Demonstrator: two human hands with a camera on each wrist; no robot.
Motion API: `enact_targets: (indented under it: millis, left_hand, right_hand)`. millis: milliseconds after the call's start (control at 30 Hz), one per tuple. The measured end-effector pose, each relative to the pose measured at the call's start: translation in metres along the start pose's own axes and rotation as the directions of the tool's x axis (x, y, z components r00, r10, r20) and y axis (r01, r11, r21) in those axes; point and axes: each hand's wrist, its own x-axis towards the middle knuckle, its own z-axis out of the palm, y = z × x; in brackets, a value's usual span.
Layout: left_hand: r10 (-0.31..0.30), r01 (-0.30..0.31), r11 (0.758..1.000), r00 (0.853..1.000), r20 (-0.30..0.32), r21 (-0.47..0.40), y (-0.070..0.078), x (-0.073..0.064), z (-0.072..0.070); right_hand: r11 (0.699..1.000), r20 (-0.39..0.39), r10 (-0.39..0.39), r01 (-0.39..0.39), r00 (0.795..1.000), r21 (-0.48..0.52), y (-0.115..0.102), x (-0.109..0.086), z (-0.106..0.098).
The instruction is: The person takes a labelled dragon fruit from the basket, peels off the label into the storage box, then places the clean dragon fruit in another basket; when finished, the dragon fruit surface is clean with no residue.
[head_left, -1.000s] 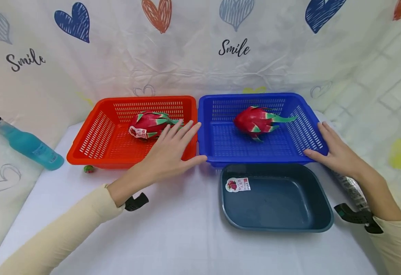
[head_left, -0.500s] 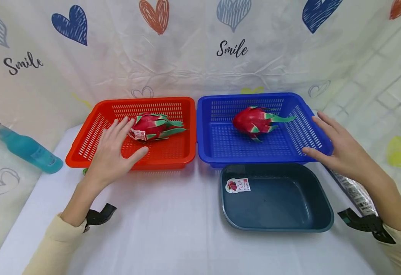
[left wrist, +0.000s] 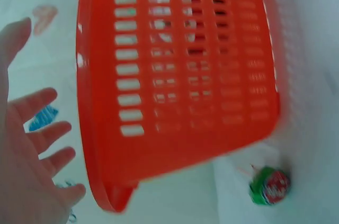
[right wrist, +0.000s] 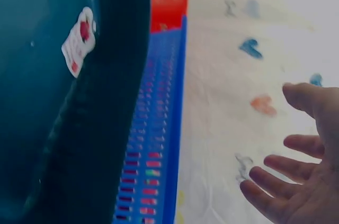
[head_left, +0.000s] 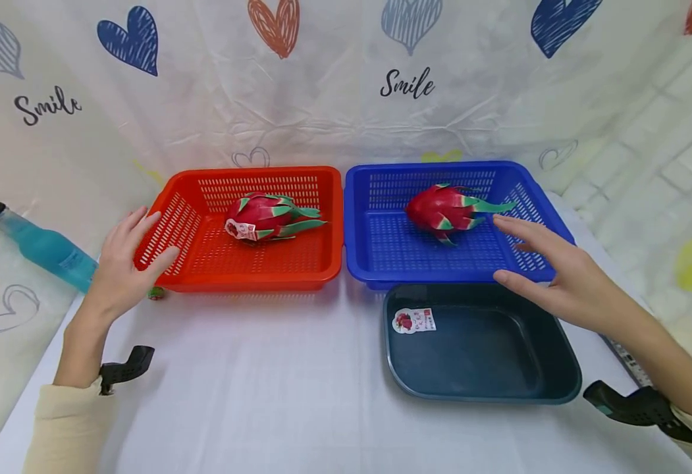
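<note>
My left hand (head_left: 122,266), fingers spread and holding nothing, is at the left end of the red basket (head_left: 251,286), overlapping its rim in the head view. Inside that basket lies a dragon fruit (head_left: 263,214) with a white and red sticker. Over the right side of the blue basket (head_left: 375,268) is my right hand (head_left: 550,273), its thumb and fingers apart with nothing between them. A second dragon fruit (head_left: 440,207), without a visible sticker, lies in the blue basket, its green tip close to my right fingertips. A similar sticker (head_left: 413,320) is in the dark tub (head_left: 476,368).
A bottle of blue liquid (head_left: 49,247) lies at the far left, partly behind my left hand. Near the red basket's front left corner is a small green and red wrapped ball (left wrist: 270,186). A silvery barcoded package (head_left: 627,361) shows partly beneath my right forearm.
My left hand has swept left across the red basket, from its right end to its left end. My right hand has moved slightly left, in from the blue basket's right rim.
</note>
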Motion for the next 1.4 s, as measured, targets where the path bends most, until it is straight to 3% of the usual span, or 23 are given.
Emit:
enact_targets:
  millis: [167, 300, 600, 867, 1233, 1400]
  left_hand:
    - [-0.067, 0.07, 0.996, 0.997, 0.044, -0.055, -0.024, -0.006, -0.003]
    - [-0.102, 0.108, 0.987, 0.993, 0.062, -0.118, -0.039, -0.009, -0.005]
    - [-0.139, 0.167, 0.972, 0.975, 0.173, -0.162, -0.059, -0.013, -0.01]
    - [-0.155, 0.179, 0.977, 0.968, 0.196, -0.112, -0.066, -0.012, -0.008]
    - [-0.155, 0.19, 0.972, 0.961, 0.229, -0.139, -0.069, -0.016, -0.005]
    - [-0.161, 0.186, 0.978, 0.961, 0.226, -0.094, -0.067, -0.015, -0.005]
  right_hand:
    - [0.994, 0.003, -0.107, 0.107, 0.994, -0.005, -0.012, 0.012, 0.009]
    - [0.984, 0.089, -0.172, 0.175, 0.981, -0.026, -0.024, 0.028, 0.014]
    - [0.984, 0.322, -0.128, 0.161, 0.938, -0.078, -0.043, 0.082, 0.025]
    - [0.963, 0.438, -0.145, 0.229, 0.887, -0.145, -0.056, 0.136, 0.045]
    - [0.934, 0.553, -0.255, 0.351, 0.793, -0.071, -0.1, 0.205, 0.077]
    - [0.917, 0.532, -0.328, 0.398, 0.781, -0.018, -0.117, 0.235, 0.092]
